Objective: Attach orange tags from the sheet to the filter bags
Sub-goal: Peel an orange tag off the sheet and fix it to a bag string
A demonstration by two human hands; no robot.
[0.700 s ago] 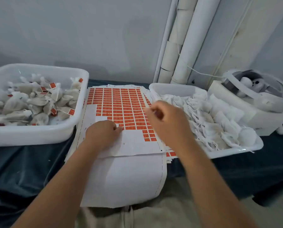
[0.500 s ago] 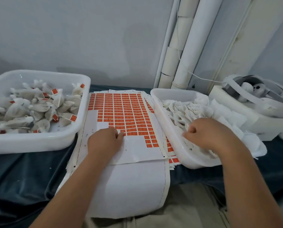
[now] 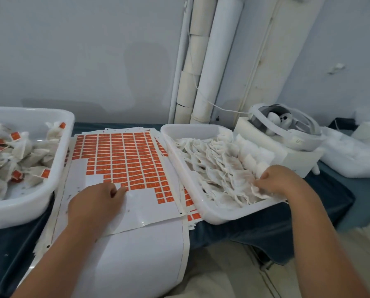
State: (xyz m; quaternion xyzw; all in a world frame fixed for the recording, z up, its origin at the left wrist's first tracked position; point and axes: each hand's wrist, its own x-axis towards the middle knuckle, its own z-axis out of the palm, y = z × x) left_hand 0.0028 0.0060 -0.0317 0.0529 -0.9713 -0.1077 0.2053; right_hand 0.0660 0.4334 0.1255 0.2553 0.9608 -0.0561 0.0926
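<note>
Surface: we note a table draped in dark blue cloth [image 3: 255, 231], pushed against a pale grey wall [image 3: 83, 50]. White vertical pipes [image 3: 214, 61] run up the wall behind the table. At far right a white headset [image 3: 287, 130] sits on a white box [image 3: 304, 158].

Layout: a white paper sheet of small orange rectangular tags [image 3: 124, 155] lies in the middle on a stack of like sheets. A deep white plastic tub [image 3: 29, 203] stands just beside its left edge and holds filled bags bearing orange tags [image 3: 18, 155]. A shallow white plastic tray [image 3: 201, 207] stands on the right, and its near-left rim lies over the right edge of the stack.

Edges and room: the blank near part of the sheets overhangs the front table edge and curls downward. Bare cloth shows in front of the tub and in front of the tray. Tub and tray hem in the sheet closely on both sides.

Hands: the left hand [image 3: 93, 203] rests on the blank part of the sheet, fingers bent, tips touching the nearest row of tags. We cannot tell whether it pinches a tag. The right hand [image 3: 274, 179] is inside the tray at its near-right corner, fingers curled round the white fabric filter bags [image 3: 218, 168] heaped there. The two hands are well apart, with the tray's left rim between them.
</note>
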